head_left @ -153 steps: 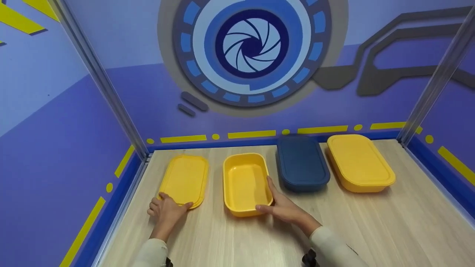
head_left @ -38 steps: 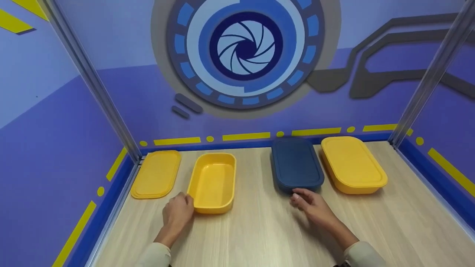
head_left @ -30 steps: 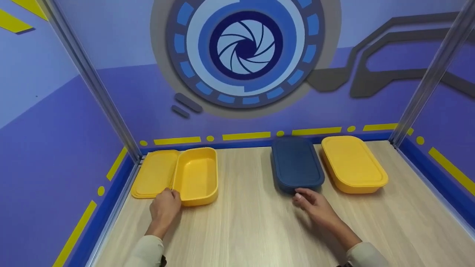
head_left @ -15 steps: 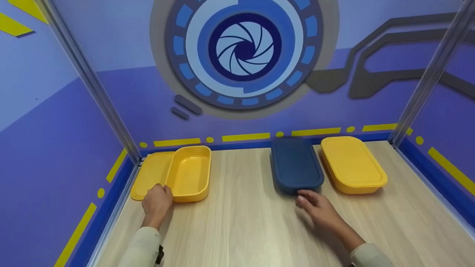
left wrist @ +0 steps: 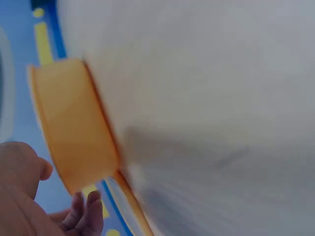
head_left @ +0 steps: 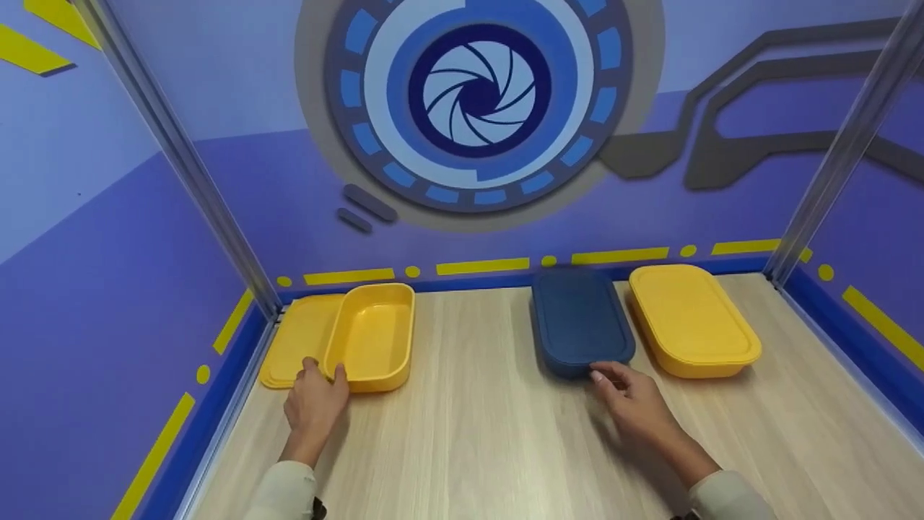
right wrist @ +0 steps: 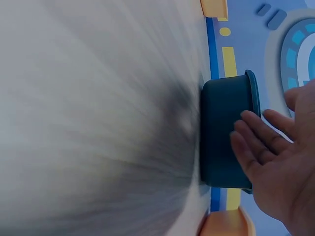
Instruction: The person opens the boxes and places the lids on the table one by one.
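Observation:
An uncovered yellow lunch box point(head_left: 372, 336) stands at the left of the table, overlapping the right edge of a flat yellow lid point(head_left: 299, 343) in the head view. My left hand point(head_left: 316, 404) is at the near left corner of that box, thumb and fingers spread apart. In the left wrist view the thumb stands off the box wall point(left wrist: 74, 123), the fingertips close to its corner. My right hand point(head_left: 639, 408) has loosely bent fingers at the near end of a dark blue lidded box point(head_left: 583, 321); it grips nothing.
A second yellow box point(head_left: 693, 318), with its lid on, stands right of the blue one. Purple printed panels point(head_left: 491, 238) close in the back and both sides of the wooden table point(head_left: 476, 404). Bare wood lies between the uncovered box and the blue box.
The uncovered box has slid left against the lid, moved by my left hand, whose fingers have since spread. Earlier, the right hand left that box for the blue one and has stayed there.

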`<state>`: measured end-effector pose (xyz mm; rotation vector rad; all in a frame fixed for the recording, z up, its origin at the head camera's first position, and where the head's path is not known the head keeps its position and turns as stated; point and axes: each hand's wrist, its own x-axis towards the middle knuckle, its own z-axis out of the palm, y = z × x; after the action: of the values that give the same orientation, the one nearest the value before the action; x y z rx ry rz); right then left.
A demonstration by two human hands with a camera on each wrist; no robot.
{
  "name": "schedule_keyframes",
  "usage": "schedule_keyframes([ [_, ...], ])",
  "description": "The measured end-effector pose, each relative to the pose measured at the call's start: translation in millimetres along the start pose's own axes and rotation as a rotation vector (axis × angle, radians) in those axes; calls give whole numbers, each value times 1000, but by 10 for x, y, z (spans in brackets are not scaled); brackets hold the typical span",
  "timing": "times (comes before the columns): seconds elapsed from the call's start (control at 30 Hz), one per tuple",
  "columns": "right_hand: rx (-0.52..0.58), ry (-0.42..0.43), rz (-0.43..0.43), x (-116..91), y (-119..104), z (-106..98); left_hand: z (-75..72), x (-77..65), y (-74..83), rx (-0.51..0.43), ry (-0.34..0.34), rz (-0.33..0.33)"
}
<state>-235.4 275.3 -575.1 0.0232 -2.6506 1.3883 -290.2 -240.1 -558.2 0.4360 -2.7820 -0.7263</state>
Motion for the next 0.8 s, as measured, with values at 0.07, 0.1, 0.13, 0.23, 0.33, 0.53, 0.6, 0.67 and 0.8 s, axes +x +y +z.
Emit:
schedule_keyframes([
  [0.07, 3, 41, -30, 18, -3, -18, 5, -102, 98, -35, 34, 24],
  [0.1, -1, 62, -50, 31, 2, -26, 15, -157, 146, -60, 56, 47],
  [0.13, -15, 82, -74, 43, 9, -35, 30, -216, 193, -88, 84, 82],
  [0.23, -106, 151, -178, 95, 53, -54, 121, -389, 318, -175, 120, 202],
  [0.33, -213, 228, -257, 166, 104, -72, 236, -557, 421, -244, 46, 304],
  [0.53, -303, 143, -171, 403, 121, -135, 398, -776, 542, -243, -209, 423],
  [0.6, -321, 70, -92, 499, 127, -162, 427, -805, 572, -217, -284, 461],
  [0.67, -319, 5, -24, 592, 135, -190, 446, -827, 599, -200, -355, 484],
  [0.8, -240, -70, 69, 751, 178, -249, 476, -861, 636, -187, -427, 524],
])
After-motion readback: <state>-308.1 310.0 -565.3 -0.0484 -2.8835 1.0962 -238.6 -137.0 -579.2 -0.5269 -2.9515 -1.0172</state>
